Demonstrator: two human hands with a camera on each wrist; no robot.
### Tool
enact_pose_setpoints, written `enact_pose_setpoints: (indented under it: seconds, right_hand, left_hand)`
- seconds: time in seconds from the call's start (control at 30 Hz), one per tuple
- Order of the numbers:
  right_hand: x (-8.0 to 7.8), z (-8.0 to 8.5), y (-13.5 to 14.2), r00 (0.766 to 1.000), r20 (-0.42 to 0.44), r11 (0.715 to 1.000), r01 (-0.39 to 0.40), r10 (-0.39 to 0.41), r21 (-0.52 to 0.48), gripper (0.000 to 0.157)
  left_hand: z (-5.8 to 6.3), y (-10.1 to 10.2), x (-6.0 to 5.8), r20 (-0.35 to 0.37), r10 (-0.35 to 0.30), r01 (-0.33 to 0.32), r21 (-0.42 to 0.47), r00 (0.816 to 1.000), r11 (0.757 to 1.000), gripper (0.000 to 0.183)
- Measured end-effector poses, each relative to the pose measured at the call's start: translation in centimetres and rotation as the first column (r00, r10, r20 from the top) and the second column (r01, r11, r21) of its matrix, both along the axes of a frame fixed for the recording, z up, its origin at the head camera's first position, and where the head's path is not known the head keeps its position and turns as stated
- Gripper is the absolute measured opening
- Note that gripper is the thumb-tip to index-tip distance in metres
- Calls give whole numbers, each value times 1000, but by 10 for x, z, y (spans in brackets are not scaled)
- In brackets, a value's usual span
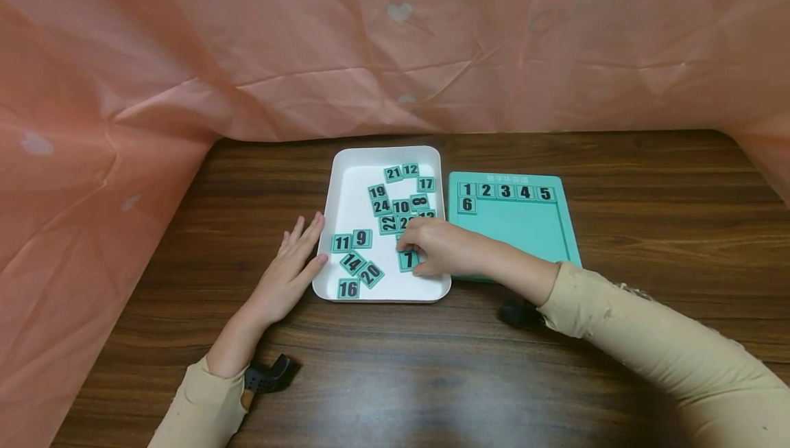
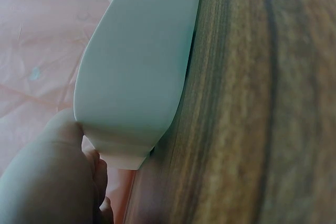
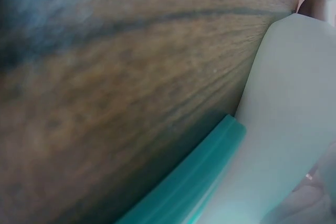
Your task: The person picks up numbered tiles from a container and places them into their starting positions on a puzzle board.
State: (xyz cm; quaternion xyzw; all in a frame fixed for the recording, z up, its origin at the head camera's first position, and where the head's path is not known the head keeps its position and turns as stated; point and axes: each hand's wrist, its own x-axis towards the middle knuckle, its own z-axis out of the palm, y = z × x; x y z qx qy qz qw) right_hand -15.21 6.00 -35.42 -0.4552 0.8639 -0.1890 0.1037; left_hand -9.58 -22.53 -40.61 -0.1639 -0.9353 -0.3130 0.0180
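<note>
A white tray holds several loose green number tiles, such as the 9 tile and the 16 tile. Inside it, my right hand grips the number 7 tile between its thumb and curled fingers; that hand partly covers neighbouring tiles. My left hand rests against the tray's left side, fingers extended, thumb at the rim. The left wrist view shows this hand at the tray wall. Right of the tray lies a green board with tiles 1 to 5 along its top row and the 6 tile below the 1.
Tray and board lie close side by side on a dark wooden table. A pink curtain hangs behind the table and along its sides. In the right wrist view the board's edge meets the tray's wall.
</note>
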Motion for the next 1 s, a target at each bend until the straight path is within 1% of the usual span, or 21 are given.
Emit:
enact_pose_setpoints:
  seconds: [0.1,0.27,0.5,0.63,1.0]
  right_hand:
    - [1,0,0,1000,-4,1000,7,-7,2,36]
    - [2,0,1,1000,-2,1000,6,-6,-1,35]
    - [0,-4,2,1000,7,1000,-17,17,-16,26]
    - [0,-5,1,1000,5,1000,-20,21,-13,23]
    - [2,-4,0,1000,14,1000,-7,7,12,23]
  left_hand:
    - [0,0,0,2,1,-1,-1,1000,1000,58]
    - [0,0,0,1,1,-1,2,1000,1000,58]
    - [1,0,0,-31,-25,26,17,999,1000,57]
    - [1,0,1,-31,-27,27,17,999,999,57]
    - [1,0,1,-21,-25,26,24,999,999,57]
